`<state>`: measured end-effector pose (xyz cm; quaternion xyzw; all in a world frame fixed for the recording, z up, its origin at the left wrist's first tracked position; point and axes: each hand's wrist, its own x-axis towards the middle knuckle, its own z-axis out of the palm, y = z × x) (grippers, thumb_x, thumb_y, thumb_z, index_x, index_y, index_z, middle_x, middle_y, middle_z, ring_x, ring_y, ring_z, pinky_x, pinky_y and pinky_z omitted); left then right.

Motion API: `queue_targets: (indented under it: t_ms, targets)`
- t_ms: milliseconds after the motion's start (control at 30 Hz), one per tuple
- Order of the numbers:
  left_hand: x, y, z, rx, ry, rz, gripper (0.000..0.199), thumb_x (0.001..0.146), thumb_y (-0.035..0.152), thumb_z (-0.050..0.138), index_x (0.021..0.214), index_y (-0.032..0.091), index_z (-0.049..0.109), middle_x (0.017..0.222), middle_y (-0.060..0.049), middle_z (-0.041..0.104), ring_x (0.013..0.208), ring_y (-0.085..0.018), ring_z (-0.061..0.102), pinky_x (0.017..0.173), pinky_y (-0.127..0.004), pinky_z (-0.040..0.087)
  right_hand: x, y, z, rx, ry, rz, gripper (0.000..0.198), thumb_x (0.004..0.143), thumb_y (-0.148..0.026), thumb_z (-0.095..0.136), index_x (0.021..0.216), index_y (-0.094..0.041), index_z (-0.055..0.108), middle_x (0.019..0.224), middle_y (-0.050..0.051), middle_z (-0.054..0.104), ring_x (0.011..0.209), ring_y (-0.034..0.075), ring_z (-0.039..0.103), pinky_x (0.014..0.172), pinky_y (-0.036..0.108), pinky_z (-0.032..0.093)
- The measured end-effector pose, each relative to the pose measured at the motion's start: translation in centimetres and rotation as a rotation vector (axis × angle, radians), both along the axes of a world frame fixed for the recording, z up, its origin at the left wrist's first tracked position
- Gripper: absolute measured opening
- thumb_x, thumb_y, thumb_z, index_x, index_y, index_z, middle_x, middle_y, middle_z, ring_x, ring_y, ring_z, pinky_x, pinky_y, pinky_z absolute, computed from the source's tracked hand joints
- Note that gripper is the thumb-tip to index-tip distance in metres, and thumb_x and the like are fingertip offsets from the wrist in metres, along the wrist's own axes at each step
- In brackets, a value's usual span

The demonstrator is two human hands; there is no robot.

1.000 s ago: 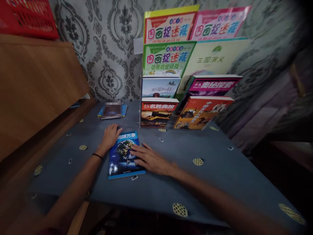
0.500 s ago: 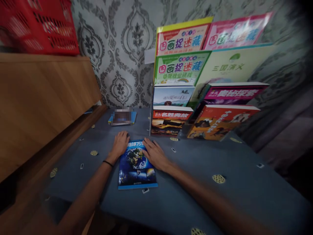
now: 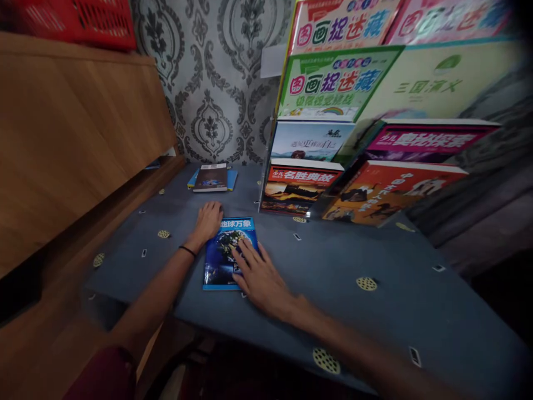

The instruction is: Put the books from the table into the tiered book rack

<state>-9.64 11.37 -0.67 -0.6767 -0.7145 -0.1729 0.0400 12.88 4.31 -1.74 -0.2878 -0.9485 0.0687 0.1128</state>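
A blue book (image 3: 219, 275) with a picture of the Earth on its cover lies flat and closed on the table. My left hand (image 3: 209, 222) rests at its upper left edge, fingers stretched forward and somewhat together, a dark band around the wrist. Across the lower right of the cover lies my right hand (image 3: 260, 278), its fingers spread flat and holding nothing. The right fingertips cover part of the Earth picture.
A rack of upright books (image 3: 306, 191) stands at the back right. Two stacked books (image 3: 211, 179) lie near the wall. On the left is a wooden cabinet (image 3: 83, 139) with a red basket (image 3: 95, 22) on top. A patterned grey-blue cloth (image 3: 325, 261) covers the table.
My right hand has slid down from the book's upper right onto its lower right part. My left hand stays near the upper left edge. The view has tilted downward.
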Motion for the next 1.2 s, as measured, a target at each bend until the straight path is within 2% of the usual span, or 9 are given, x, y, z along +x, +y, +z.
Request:
queue_targets:
  t_ms: [200, 300, 433, 667, 767, 900, 1033, 1133, 1200]
  targets:
    - [-0.6, 0.4, -0.7, 0.104, -0.104, -0.034, 0.024, 0.095, 0.019, 0.043, 0.112, 0.013, 0.059, 0.116, -0.016, 0.062, 0.111, -0.028, 0.054, 0.101, -0.044, 0.042, -1.4, -1.8, 1.2, -0.043, -0.045, 0.243, 0.046, 0.104, -0.038, 0.040, 0.149, -0.035, 0.044, 0.159, 0.010, 0.037, 0.150, 0.031, 0.026, 0.119, 0.063, 0.022]
    - [-1.2, 0.3, -1.2, 0.224, -0.286, -0.057, 0.023, 0.092, 0.014, 0.043, 0.109, 0.015, 0.059, 0.117, -0.014, 0.060, 0.113, -0.026, 0.054, 0.105, -0.042, 0.041, -1.1, -1.6, 1.8, -0.078, -0.031, 0.308, 0.043, 0.104, -0.033, 0.041, 0.145, -0.039, 0.048, 0.159, 0.008, 0.038, 0.150, 0.032, 0.025, 0.117, 0.065, 0.021]
    - [-1.5, -1.0, -1.6, 0.308, -0.581, -0.011, 0.022, 0.087, 0.015, 0.048, 0.105, 0.016, 0.061, 0.113, -0.012, 0.062, 0.114, -0.025, 0.055, 0.104, -0.041, 0.042, -0.3, -1.4, 2.5, -0.136, 0.026, 0.351, 0.039, 0.103, -0.030, 0.043, 0.139, -0.037, 0.056, 0.155, 0.006, 0.044, 0.150, 0.029, 0.028, 0.118, 0.063, 0.020]
    - [-1.4, -3.6, -0.4, 0.222, -1.341, 0.195, 0.024, 0.072, 0.016, 0.067, 0.096, 0.017, 0.064, 0.091, -0.002, 0.063, 0.091, -0.016, 0.061, 0.085, -0.028, 0.050, 0.0, -1.2, 2.3, -0.172, 0.092, 0.397, 0.040, 0.100, -0.024, 0.047, 0.137, -0.036, 0.059, 0.153, 0.007, 0.047, 0.149, 0.030, 0.028, 0.117, 0.065, 0.019]
    - [-1.7, -4.2, 1.0, 0.199, -1.497, 0.261, 0.023, 0.068, 0.012, 0.073, 0.088, 0.016, 0.063, 0.085, -0.001, 0.061, 0.080, -0.013, 0.061, 0.076, -0.026, 0.053, 0.1, -1.1, 2.2, -0.166, 0.123, 0.404, 0.039, 0.099, -0.025, 0.049, 0.134, -0.035, 0.061, 0.152, 0.007, 0.049, 0.149, 0.030, 0.029, 0.117, 0.065, 0.019]
    - [-1.0, -5.1, 2.1, 0.003, -1.682, 0.273, 0.023, 0.068, 0.003, 0.071, 0.087, 0.013, 0.063, 0.072, -0.002, 0.066, 0.062, -0.012, 0.062, 0.058, -0.022, 0.053, 0.3, -1.2, 2.0, -0.184, 0.162, 0.409, 0.037, 0.100, -0.024, 0.048, 0.132, -0.034, 0.062, 0.149, 0.005, 0.052, 0.148, 0.028, 0.031, 0.118, 0.064, 0.020]
    - [1.2, -6.3, 1.8, -0.129, -1.805, 0.254, 0.011, 0.075, 0.004, 0.068, 0.084, 0.011, 0.066, 0.070, -0.005, 0.072, 0.056, -0.014, 0.066, 0.056, -0.023, 0.056, 0.0, -1.1, 0.8, -0.189, 0.303, 0.333, 0.041, 0.102, -0.026, 0.043, 0.141, -0.029, 0.054, 0.152, 0.008, 0.049, 0.147, 0.023, 0.034, 0.121, 0.058, 0.021]
    - [2.7, -7.0, 1.7, -0.098, -1.873, 0.291, 0.001, 0.082, 0.010, 0.067, 0.081, 0.011, 0.067, 0.069, -0.006, 0.073, 0.053, -0.015, 0.067, 0.058, -0.025, 0.058, -0.6, -0.4, -0.4, -0.196, 0.504, 0.117, 0.051, 0.101, -0.030, 0.042, 0.151, -0.019, 0.040, 0.160, 0.016, 0.034, 0.151, 0.025, 0.026, 0.121, 0.053, 0.026]
    - [3.4, -7.3, 2.0, -0.033, -1.910, 0.322, 0.007, 0.087, 0.015, 0.064, 0.083, 0.011, 0.068, 0.069, -0.005, 0.074, 0.054, -0.015, 0.068, 0.063, -0.028, 0.060, -0.8, 0.4, -1.0, -0.211, 0.623, -0.025, 0.057, 0.102, -0.033, 0.040, 0.155, -0.015, 0.031, 0.163, 0.017, 0.025, 0.153, 0.026, 0.018, 0.123, 0.053, 0.024]
